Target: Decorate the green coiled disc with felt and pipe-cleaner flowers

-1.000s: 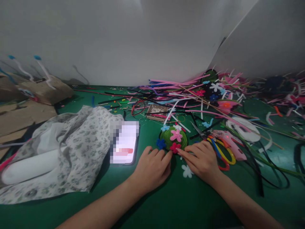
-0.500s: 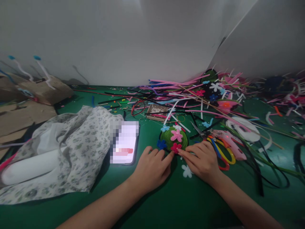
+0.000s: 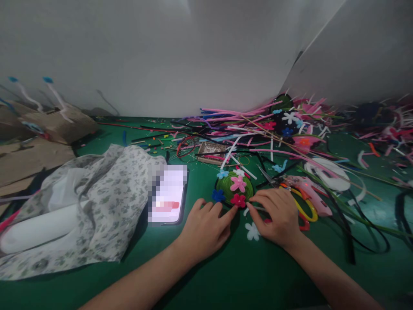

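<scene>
A round green coiled piece (image 3: 247, 186) with a dark rim lies on the table, with a pink flower (image 3: 238, 183), a red flower (image 3: 238, 200), a blue flower (image 3: 218, 195), a light blue one and a white one on it. My left hand (image 3: 206, 226) rests at its lower left, the index fingertip touching the red flower's lower edge and the other fingers curled. At its lower right is my right hand (image 3: 275, 215), thumb and fingers apart, with nothing visible held between them. A loose white flower (image 3: 252, 231) lies beside my right thumb.
Scissors (image 3: 305, 204) and a pink glue gun (image 3: 314, 196) lie right of my right hand. A lit phone (image 3: 169, 193) and patterned cloth (image 3: 109, 202) are on the left. Behind are a small box (image 3: 211, 151) and many pipe cleaners (image 3: 232, 113); cardboard (image 3: 61, 122) stands far left.
My right thumb and fingers have spread apart and drawn slightly back from the red flower. My left hand keeps its fingertip at the flower's edge.
</scene>
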Demonstrator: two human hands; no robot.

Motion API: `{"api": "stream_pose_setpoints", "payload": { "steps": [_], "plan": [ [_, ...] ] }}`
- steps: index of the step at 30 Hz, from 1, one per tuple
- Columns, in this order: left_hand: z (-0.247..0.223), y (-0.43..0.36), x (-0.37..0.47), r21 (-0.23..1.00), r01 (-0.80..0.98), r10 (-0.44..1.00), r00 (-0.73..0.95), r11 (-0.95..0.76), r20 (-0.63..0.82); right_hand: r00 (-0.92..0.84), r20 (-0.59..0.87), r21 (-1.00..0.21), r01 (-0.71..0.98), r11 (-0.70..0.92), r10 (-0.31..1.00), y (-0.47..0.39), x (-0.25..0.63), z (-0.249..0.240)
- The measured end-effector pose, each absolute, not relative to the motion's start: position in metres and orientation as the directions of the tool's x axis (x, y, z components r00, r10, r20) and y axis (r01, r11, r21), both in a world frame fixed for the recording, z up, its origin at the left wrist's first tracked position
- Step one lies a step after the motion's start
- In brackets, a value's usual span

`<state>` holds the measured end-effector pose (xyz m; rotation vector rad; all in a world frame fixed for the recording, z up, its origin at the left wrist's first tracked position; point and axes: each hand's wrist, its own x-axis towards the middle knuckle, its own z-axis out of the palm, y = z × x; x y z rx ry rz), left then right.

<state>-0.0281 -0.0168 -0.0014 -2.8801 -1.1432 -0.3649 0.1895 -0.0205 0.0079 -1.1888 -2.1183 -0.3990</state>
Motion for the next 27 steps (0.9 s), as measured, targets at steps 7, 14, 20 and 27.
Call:
{"api": "stream_pose_setpoints", "payload": {
  "steps": [7, 14, 20, 27],
  "plan": [
    [-0.002, -0.016, -0.027, 0.066, 0.681, 0.678, 0.707, -0.729, 0.202, -0.414, 0.576, -0.114, 0.813, 0.570, 0.705, -0.017, 0.192, 0.006],
    [-0.001, -0.016, -0.027, 0.066, 0.677, 0.673, 0.709, -0.733, 0.209, -0.479, 0.637, -0.050, 0.756, 0.653, 0.603, -0.014, 0.195, 0.015],
    [-0.001, -0.016, -0.027, 0.053, 0.679, 0.673, 0.709, -0.732, 0.213, -0.707, 0.435, 0.277, 0.694, 0.665, 0.557, -0.002, 0.192, 0.029],
    [-0.001, -0.016, -0.026, 0.059, 0.674, 0.670, 0.714, -0.736, 0.203, -0.649, 0.501, 0.272, 0.746, 0.608, 0.572, -0.011, 0.207, 0.027]
  ]
}}
